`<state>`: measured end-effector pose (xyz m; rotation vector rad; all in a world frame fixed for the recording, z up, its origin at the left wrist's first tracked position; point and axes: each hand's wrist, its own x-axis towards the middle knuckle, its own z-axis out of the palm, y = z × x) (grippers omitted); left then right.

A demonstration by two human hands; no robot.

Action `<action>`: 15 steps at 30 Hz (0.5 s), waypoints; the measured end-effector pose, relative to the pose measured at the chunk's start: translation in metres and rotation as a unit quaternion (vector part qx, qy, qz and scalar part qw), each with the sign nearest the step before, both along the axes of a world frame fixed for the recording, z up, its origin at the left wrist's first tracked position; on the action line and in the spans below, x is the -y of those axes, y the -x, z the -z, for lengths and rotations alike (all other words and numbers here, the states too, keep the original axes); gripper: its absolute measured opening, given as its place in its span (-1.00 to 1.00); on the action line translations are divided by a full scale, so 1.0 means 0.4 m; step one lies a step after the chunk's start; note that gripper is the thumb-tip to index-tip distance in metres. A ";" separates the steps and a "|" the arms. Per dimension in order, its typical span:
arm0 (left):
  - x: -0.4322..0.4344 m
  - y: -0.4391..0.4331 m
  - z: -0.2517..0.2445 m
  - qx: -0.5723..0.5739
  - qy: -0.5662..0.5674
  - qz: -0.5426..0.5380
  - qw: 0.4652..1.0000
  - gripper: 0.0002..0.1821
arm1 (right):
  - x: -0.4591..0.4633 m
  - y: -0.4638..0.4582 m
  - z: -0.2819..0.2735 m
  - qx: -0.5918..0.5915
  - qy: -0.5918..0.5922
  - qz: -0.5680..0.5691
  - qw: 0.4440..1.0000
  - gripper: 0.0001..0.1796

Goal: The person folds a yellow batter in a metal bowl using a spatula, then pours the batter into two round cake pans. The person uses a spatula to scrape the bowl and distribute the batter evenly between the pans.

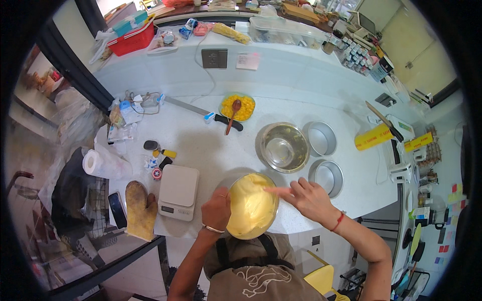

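Note:
My left hand grips the left rim of a bowl at the counter's front edge. Smooth pale-yellow batter fills the bowl, which tilts toward me. On the other side, my right hand hovers by the bowl's right rim with its fingers curled. A blurred pinkish shape reaches from it over the batter; whether this is a finger or a slim utensil I cannot tell. Behind the bowl stands a steel mixing bowl with yellow residue inside. Two round metal cake tins are at its right.
Left of the bowl are a white kitchen scale, an oven mitt, a phone and a paper towel roll. Farther back lie a long serrated knife and a dish of diced yellow fruit with a wooden spoon.

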<state>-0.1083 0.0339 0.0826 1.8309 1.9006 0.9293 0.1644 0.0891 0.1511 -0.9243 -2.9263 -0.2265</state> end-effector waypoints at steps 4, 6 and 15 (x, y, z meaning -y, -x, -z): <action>-0.011 0.002 0.013 -0.018 -0.009 -0.018 1.000 -0.81 | 0.032 0.021 0.063 0.059 0.064 0.206 0.975 -0.49; -0.018 0.004 0.023 0.002 -0.041 -0.051 0.998 -0.77 | 0.064 0.052 0.087 0.202 0.279 0.246 0.906 -0.51; 0.000 0.032 0.058 -0.003 -0.072 -0.088 0.993 -0.68 | 0.028 0.090 -0.002 0.087 0.263 0.234 0.932 -0.27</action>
